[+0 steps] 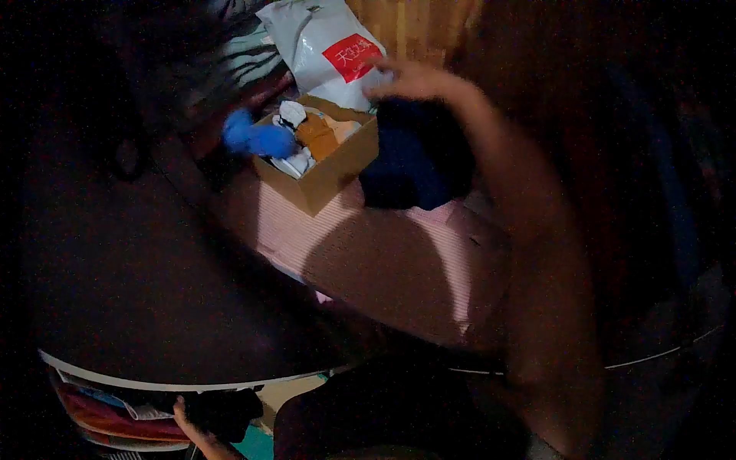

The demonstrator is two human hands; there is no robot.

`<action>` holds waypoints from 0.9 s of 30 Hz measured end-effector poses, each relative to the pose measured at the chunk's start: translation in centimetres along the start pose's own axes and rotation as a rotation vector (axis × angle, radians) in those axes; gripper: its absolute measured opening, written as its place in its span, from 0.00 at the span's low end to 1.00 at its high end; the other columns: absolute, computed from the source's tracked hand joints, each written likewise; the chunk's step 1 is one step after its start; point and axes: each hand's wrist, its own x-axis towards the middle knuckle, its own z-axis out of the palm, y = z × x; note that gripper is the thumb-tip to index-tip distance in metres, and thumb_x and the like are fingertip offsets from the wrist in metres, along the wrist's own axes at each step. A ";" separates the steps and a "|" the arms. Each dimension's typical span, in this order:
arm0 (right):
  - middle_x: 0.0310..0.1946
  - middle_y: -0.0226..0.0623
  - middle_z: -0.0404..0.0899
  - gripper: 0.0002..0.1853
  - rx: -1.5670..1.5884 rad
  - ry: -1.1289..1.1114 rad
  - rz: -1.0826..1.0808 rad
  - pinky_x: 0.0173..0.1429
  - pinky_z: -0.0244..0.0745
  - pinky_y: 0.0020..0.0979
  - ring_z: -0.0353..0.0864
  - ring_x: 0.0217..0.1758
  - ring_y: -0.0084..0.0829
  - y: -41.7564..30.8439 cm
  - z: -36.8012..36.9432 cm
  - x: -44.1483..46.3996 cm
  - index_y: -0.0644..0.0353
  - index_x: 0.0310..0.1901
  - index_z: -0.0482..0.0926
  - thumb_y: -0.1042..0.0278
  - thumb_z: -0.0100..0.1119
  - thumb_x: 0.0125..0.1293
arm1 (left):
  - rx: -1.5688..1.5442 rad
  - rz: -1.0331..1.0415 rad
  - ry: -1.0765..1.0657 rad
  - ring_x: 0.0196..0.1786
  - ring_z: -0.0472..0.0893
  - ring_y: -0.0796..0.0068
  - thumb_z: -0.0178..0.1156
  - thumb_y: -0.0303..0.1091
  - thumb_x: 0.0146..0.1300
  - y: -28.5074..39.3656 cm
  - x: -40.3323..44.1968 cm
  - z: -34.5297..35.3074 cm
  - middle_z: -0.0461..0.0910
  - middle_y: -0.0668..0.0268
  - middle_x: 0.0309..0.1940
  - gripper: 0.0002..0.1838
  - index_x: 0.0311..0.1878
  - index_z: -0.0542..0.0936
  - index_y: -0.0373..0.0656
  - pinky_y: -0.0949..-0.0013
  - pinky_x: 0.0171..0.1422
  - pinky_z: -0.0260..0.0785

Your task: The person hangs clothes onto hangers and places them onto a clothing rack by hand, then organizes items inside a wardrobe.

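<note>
My right hand [414, 80] is stretched out over the far side, blurred by motion. Its fingers are apart and nothing shows between them; it is nearest a white plastic bag [307, 38] with a red label. Below the bag, an open cardboard box [337, 165] contains white pieces and an orange-brown piece [318, 138], apparently cloth. A smeared bright blue bundle [261, 138] appears over the box's left edge; whether it touches is unclear. Low in the view, my left hand [188, 425] is closed at the edge of a dark cloth [226, 410], with most fingers hidden.
Dark blue fabric [418, 157] lies right of the box. Both are on a pink striped cloth [287, 230], partly in shadow. Folded textiles [107, 410] are stacked beneath a pale curved edge [153, 382]. Striped fabric [249, 57] lies beside the bag. The surroundings are very dark.
</note>
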 end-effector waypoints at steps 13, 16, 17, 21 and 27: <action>0.50 0.50 0.74 0.20 0.059 0.685 0.491 0.58 0.68 0.35 0.74 0.53 0.43 7.0 3.3 -2.9 0.67 0.47 0.77 0.66 0.59 0.52 | 0.035 -0.018 -0.047 0.43 0.73 0.61 0.58 0.46 0.49 0.7 1.3 -1.9 0.73 0.58 0.41 0.27 0.48 0.71 0.35 0.59 0.46 0.69; 0.50 0.49 0.75 0.20 0.160 0.981 0.334 0.58 0.68 0.35 0.74 0.52 0.43 2.9 -2.9 -5.8 0.67 0.48 0.76 0.65 0.59 0.53 | -0.040 -0.023 -0.037 0.42 0.73 0.62 0.58 0.46 0.50 1.0 1.8 -1.9 0.73 0.59 0.38 0.25 0.45 0.73 0.35 0.60 0.46 0.68; 0.49 0.49 0.75 0.20 0.146 1.041 0.272 0.57 0.68 0.35 0.75 0.52 0.43 1.8 -4.9 -7.1 0.67 0.48 0.76 0.65 0.59 0.53 | -0.061 -0.028 -0.036 0.42 0.73 0.63 0.58 0.45 0.50 1.2 1.8 -1.7 0.73 0.60 0.37 0.24 0.44 0.73 0.35 0.60 0.45 0.68; 0.49 0.49 0.75 0.21 -0.013 1.029 0.313 0.57 0.69 0.35 0.75 0.52 0.42 3.4 -10.6 -11.5 0.66 0.49 0.75 0.65 0.59 0.54 | -0.023 0.028 -0.087 0.41 0.73 0.64 0.57 0.46 0.51 0.4 4.4 -3.4 0.74 0.60 0.36 0.24 0.43 0.73 0.34 0.61 0.46 0.66; 0.48 0.48 0.75 0.21 -0.130 0.783 0.622 0.56 0.69 0.34 0.75 0.51 0.41 7.7 -10.2 -14.1 0.66 0.50 0.74 0.64 0.59 0.55 | 0.050 0.128 -0.074 0.41 0.73 0.64 0.57 0.46 0.51 0.2 5.9 -3.1 0.73 0.60 0.38 0.25 0.44 0.73 0.33 0.61 0.47 0.66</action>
